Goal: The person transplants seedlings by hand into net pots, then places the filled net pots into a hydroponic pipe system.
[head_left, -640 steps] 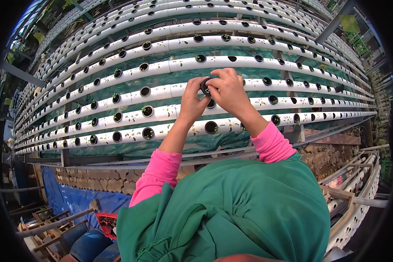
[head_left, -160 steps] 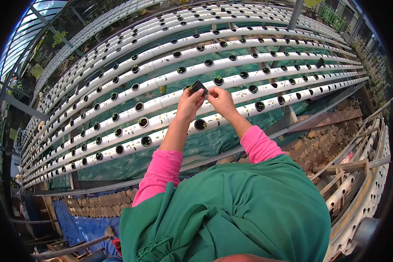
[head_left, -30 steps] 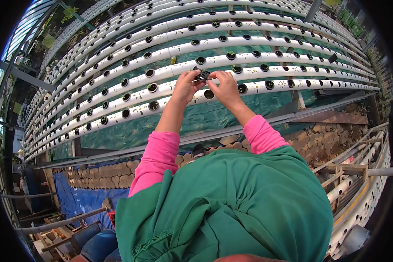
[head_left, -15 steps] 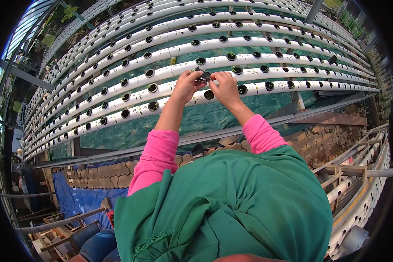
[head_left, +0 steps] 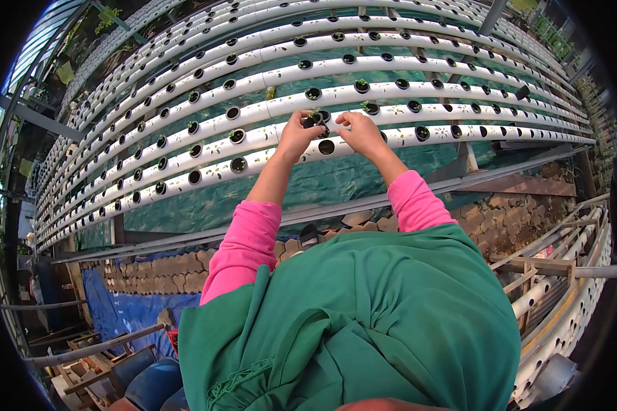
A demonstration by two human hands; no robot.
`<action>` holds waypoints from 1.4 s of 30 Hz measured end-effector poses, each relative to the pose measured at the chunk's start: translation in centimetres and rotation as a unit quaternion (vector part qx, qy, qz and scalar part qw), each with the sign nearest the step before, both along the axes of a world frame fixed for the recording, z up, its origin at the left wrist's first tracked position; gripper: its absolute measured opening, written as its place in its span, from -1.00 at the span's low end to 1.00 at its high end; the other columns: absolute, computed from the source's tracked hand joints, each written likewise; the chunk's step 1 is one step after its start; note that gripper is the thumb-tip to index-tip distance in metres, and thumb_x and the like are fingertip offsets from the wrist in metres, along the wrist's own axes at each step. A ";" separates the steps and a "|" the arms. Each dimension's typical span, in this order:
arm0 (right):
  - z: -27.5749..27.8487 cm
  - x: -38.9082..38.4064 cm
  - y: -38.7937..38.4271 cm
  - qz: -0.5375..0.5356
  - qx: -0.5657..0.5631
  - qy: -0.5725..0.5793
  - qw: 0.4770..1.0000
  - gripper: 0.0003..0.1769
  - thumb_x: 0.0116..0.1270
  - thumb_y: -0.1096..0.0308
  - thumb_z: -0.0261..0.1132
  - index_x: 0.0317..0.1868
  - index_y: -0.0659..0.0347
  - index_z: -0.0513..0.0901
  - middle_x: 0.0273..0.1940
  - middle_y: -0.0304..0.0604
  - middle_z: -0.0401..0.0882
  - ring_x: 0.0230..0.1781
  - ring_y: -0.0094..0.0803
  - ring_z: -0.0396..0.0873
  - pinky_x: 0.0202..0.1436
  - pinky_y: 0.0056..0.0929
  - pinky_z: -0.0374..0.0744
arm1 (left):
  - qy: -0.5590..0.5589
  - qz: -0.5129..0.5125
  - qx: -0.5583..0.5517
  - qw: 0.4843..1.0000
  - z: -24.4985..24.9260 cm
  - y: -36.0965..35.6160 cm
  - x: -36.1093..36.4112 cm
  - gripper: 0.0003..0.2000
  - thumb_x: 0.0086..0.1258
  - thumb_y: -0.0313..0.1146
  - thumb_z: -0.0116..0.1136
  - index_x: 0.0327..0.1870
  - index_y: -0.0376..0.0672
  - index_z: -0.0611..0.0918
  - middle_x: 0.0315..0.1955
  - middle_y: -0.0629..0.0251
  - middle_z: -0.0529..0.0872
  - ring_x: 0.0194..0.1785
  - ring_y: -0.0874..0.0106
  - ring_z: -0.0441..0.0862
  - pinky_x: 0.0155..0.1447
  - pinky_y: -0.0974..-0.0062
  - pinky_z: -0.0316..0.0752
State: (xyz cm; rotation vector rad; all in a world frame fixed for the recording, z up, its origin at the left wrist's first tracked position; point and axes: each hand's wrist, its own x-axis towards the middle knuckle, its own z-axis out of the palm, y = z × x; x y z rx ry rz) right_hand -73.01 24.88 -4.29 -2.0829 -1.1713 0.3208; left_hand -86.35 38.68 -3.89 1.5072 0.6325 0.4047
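My left hand grips a small black net pot with a bit of green at its top, above the white pipes. The fingers curl round the pot's left side. To the right of the pot, my right hand is open, its thumb and forefinger apart, with nothing visible between them. Just below and between the hands, a dark round hole shows in the nearest white pipe. Another black-rimmed opening lies right behind the pot, partly covered by it.
Rows of white pipes with black pots and small seedlings stretch away in front. Green sheeting lies beneath them. A metal rail runs along the near side, and brown paving borders it. Blue barrels stand at lower left.
My right hand has come away from the pot to the right, and its fingers have spread. My left hand still holds the pot, now turned more upright.
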 end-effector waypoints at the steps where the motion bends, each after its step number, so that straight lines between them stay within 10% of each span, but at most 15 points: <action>1: -0.2 0.1 0.0 0.000 -0.001 0.000 1.000 -0.71 0.13 0.24 0.37 -0.12 0.09 0.64 -0.10 -0.10 0.63 -0.04 -0.12 0.59 0.00 -0.15 0.54 | 0.000 0.000 -0.001 1.000 -0.4 -0.1 0.0 -0.47 0.08 -0.46 0.39 0.11 -0.30 0.45 -0.14 0.16 0.60 -0.12 0.38 0.62 -0.06 0.47 0.53; 22: -5.1 1.4 5.1 -0.058 -0.039 0.002 0.998 -0.69 0.12 0.35 0.35 -0.10 0.18 0.64 -0.16 0.00 0.62 -0.12 -0.08 0.60 -0.04 -0.21 0.55 | 0.133 -0.045 0.519 0.843 -7.2 -3.0 -0.1 -0.46 -0.06 -0.43 0.36 0.06 -0.08 0.50 -0.15 0.11 0.54 -0.04 0.09 0.49 0.08 0.20 0.42; 35: -6.5 4.3 10.2 -0.025 -0.163 -0.020 0.986 -0.33 -0.11 0.18 0.46 0.08 0.22 0.58 0.06 0.11 0.52 0.07 -0.01 0.52 0.17 -0.20 0.50 | 0.135 -0.049 0.204 0.968 -4.4 3.5 -0.6 -0.43 0.20 -0.27 0.32 0.24 -0.22 0.45 0.06 0.05 0.53 0.05 0.26 0.56 0.11 0.37 0.49; 42: 3.0 4.6 9.5 -0.003 -0.059 0.250 0.966 -0.30 -0.06 0.16 0.41 0.12 0.35 0.52 -0.16 0.01 0.64 -0.17 -0.27 0.61 -0.06 -0.38 0.54 | 0.025 -0.026 0.048 0.998 -1.8 6.7 0.6 -0.47 0.31 -0.34 0.24 0.29 -0.26 0.40 0.12 0.13 0.53 0.09 0.40 0.53 0.13 0.45 0.44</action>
